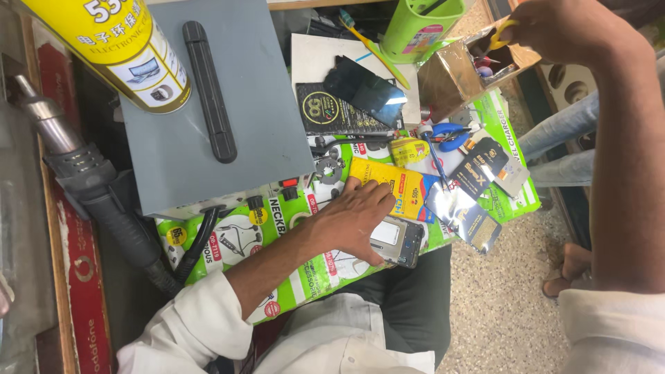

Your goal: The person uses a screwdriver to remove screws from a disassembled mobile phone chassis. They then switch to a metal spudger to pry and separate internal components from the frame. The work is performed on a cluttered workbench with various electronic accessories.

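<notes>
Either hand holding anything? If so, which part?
Left hand lies flat on the phone, pressing it, no grip. Right hand pinches a small yellow tool at one end, over the cardboard box.

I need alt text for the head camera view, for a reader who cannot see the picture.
Seen from above, a person's left hand presses flat on an opened phone on a cluttered green work surface, while the right hand reaches into a small cardboard box, fingers closed around something yellow. A grey metal box, a yellow spray can and a hot air tool lie to the left.
</notes>
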A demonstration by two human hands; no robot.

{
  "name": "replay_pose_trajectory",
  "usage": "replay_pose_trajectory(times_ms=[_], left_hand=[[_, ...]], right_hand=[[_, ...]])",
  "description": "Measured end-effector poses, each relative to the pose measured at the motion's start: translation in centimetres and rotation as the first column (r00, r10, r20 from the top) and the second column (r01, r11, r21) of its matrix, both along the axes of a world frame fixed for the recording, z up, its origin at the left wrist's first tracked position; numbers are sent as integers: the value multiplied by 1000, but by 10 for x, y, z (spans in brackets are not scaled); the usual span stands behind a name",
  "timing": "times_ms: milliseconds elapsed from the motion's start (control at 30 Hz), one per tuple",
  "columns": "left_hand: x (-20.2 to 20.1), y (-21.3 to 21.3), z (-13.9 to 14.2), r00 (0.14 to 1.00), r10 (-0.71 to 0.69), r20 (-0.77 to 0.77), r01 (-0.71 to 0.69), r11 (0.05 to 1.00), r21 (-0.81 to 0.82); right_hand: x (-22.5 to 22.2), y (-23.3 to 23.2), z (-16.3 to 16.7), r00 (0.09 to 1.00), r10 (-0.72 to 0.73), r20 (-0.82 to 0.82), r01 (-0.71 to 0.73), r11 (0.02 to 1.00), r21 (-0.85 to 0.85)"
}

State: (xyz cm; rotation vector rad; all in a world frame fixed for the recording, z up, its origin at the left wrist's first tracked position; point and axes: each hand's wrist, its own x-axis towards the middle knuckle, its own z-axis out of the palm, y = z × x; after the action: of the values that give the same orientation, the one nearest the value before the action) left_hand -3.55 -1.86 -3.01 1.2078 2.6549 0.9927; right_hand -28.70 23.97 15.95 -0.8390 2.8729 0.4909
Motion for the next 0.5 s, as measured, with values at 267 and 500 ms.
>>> replay_pose_trajectory(times_ms=[267, 500], left_hand=[[1, 1, 1, 1000, 6, -1, -6, 1000, -4], [2, -1, 6, 1000, -5, -2, 5, 999, -34]], right_hand=[[35, 78, -28, 986, 126, 111, 77, 251, -965], [96, 88, -112, 973, -172, 156, 15, -624, -781]])
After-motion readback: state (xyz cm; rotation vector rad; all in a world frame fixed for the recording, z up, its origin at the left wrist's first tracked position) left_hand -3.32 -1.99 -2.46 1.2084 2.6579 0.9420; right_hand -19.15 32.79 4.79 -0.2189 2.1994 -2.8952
